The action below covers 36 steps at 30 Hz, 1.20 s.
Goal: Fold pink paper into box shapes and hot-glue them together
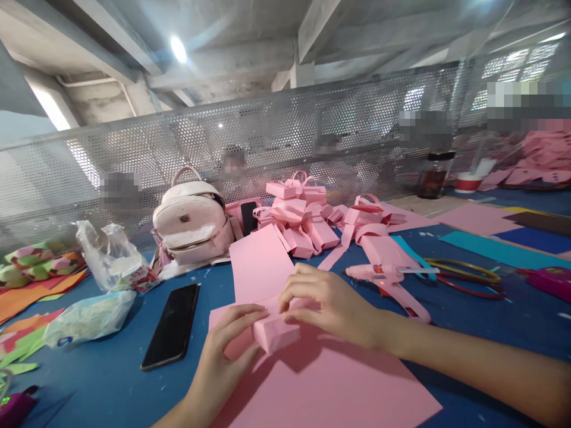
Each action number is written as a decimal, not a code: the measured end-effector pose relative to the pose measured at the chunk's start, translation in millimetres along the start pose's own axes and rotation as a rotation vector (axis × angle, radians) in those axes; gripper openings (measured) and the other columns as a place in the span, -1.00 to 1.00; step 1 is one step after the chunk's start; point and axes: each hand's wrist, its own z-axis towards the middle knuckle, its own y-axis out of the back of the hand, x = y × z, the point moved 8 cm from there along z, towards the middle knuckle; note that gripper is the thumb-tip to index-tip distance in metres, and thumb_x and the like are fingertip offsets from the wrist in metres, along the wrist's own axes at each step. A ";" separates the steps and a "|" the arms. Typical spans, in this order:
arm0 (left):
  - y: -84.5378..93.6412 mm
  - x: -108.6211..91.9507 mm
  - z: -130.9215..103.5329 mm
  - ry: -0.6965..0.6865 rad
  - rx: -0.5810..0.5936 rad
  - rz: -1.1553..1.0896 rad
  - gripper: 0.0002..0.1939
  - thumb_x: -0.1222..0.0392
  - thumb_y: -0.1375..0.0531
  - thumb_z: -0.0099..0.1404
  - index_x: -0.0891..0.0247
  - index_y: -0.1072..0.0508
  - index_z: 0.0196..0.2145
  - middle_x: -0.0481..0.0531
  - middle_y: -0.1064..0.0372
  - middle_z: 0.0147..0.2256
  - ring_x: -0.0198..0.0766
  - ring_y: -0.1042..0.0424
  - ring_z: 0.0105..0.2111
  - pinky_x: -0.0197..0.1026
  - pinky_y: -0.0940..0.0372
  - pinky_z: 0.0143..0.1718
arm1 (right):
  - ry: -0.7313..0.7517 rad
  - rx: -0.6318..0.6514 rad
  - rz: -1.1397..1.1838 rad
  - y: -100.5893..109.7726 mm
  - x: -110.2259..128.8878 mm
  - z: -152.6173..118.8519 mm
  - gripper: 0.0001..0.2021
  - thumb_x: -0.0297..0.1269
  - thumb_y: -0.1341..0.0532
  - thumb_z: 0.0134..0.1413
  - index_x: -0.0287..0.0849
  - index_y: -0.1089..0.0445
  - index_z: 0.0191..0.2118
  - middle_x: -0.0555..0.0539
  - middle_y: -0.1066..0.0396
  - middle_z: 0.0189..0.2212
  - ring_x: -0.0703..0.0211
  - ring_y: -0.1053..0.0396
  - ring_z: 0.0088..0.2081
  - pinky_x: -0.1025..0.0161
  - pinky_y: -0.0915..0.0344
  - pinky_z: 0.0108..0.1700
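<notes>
A small folded box of pink paper [277, 334] is between my hands above a large pink sheet [348, 386]. My left hand [229, 342] holds its left side, with the fingers along the top edge and the thumb low at the side. From the far right side, my right hand [328, 297] bends its fingers over the top of the box, and its fingertips press there. A second pink sheet [259, 261] lies just beyond. Right of my right hand rests a pink glue gun [388, 279] on its side.
Behind are a pile of pink paper boxes [307, 214] and a white backpack [191, 220] against a perforated metal screen [276, 131]. A phone [172, 327] and plastic bag [91, 318] lie left. Coloured sheets [504, 249], cables [468, 279] and a dark jar [436, 175] are right.
</notes>
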 end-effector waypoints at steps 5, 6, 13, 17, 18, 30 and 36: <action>-0.9 1.5 0.2 0.002 0.008 0.005 -0.59 0.34 -0.28 0.29 -0.05 -0.59 0.04 0.03 -0.55 0.03 -0.10 -0.53 0.06 -0.10 -0.42 0.09 | -0.012 0.038 -0.023 -4.0 -3.1 -1.4 -0.87 -0.39 -0.33 0.26 -0.15 -0.49 -0.36 0.02 -0.54 -0.37 0.14 -0.34 -0.23 0.23 -0.22 -0.19; -1.5 1.8 0.2 0.006 0.012 0.004 -0.60 0.33 -0.28 0.29 -0.05 -0.59 0.04 0.04 -0.55 0.03 -0.09 -0.53 0.06 -0.09 -0.42 0.09 | -0.009 0.044 -0.031 -5.2 -2.9 -1.7 -0.86 -0.40 -0.32 0.27 -0.15 -0.48 -0.36 0.02 -0.53 -0.37 0.14 -0.34 -0.23 0.24 -0.22 -0.20; 2.6 5.4 0.8 0.033 -0.007 -0.016 -0.66 0.26 -0.29 0.31 0.01 -0.60 0.03 0.09 -0.56 0.04 -0.04 -0.53 0.06 -0.03 -0.41 0.10 | 0.026 0.011 -0.095 -3.6 3.5 -0.2 -0.83 -0.35 -0.13 0.42 -0.15 -0.36 -0.28 -0.05 -0.45 -0.32 0.11 -0.30 -0.24 0.20 -0.22 -0.19; 18.3 19.7 6.8 0.091 -0.091 -0.049 -0.73 0.16 -0.31 0.30 0.09 -0.63 -0.03 0.12 -0.56 0.02 0.00 -0.52 0.06 -0.02 -0.38 0.12 | 0.020 -0.140 -0.039 11.7 3.4 -0.4 -0.77 -0.30 0.00 0.48 -0.12 -0.28 -0.27 -0.08 -0.39 -0.30 0.09 -0.29 -0.23 0.18 -0.23 -0.17; 22.8 25.1 8.7 0.120 -0.124 -0.078 -0.74 0.12 -0.33 0.29 0.12 -0.64 -0.06 0.14 -0.56 0.02 0.01 -0.51 0.06 -0.02 -0.38 0.13 | 0.016 -0.177 -0.018 15.3 2.6 -1.3 -0.77 -0.29 0.01 0.48 -0.11 -0.26 -0.27 -0.08 -0.37 -0.30 0.10 -0.28 -0.24 0.18 -0.23 -0.18; 45.1 51.4 11.8 0.310 -0.396 -0.329 -0.59 -0.08 -0.35 0.27 0.28 -0.57 -0.07 0.15 -0.59 -0.07 -0.03 -0.55 -0.04 -0.10 -0.43 0.02 | -0.091 0.077 0.044 -51.7 -3.7 -2.5 -0.88 -0.37 -0.22 0.34 -0.15 -0.39 -0.30 -0.02 -0.48 -0.32 0.15 -0.34 -0.27 0.23 -0.20 -0.19; 62.3 57.8 13.2 0.278 -0.467 -0.343 -0.58 -0.10 -0.36 0.24 0.27 -0.55 -0.10 0.12 -0.57 -0.05 -0.04 -0.54 -0.02 -0.11 -0.41 0.03 | -0.224 0.205 0.023 -94.9 -28.8 12.3 -0.92 -0.46 -0.34 0.16 -0.15 -0.53 -0.34 0.00 -0.57 -0.30 0.11 -0.42 -0.17 0.26 -0.24 -0.17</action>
